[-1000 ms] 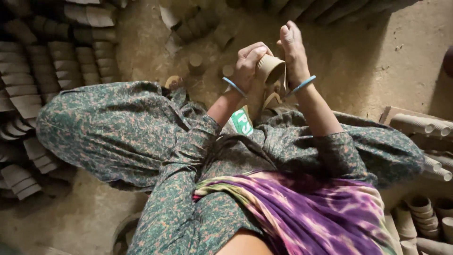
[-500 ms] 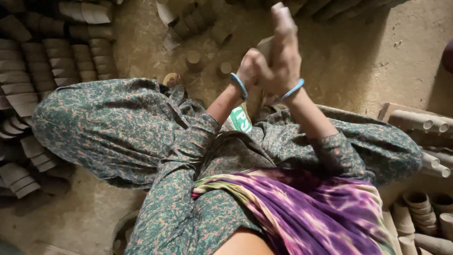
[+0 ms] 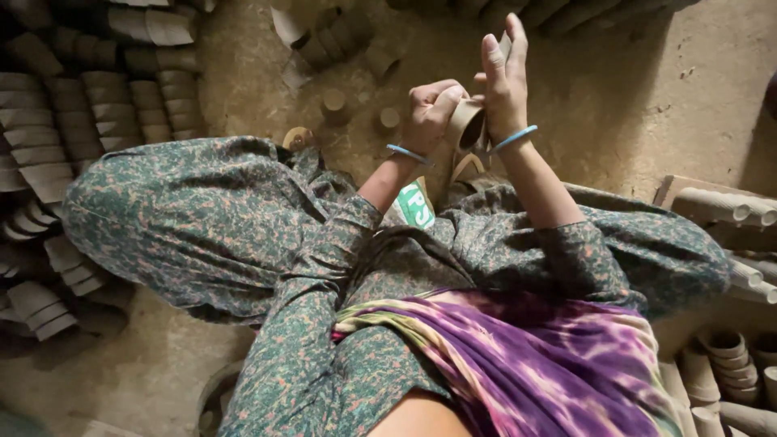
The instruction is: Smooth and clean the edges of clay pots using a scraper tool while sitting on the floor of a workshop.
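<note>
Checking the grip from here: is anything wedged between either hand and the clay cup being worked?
Nothing visible. The left hand wraps the clay cup directly, thumb on its side, and the right hand presses flat against its other side, fingers pointing up. No cloth or tool shows between palms and cup.

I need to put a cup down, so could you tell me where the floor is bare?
Bare dirt floor lies right of the right hand, before the cup stacks. Left is crowded with rows of cups; loose cups dot the middle.
</note>
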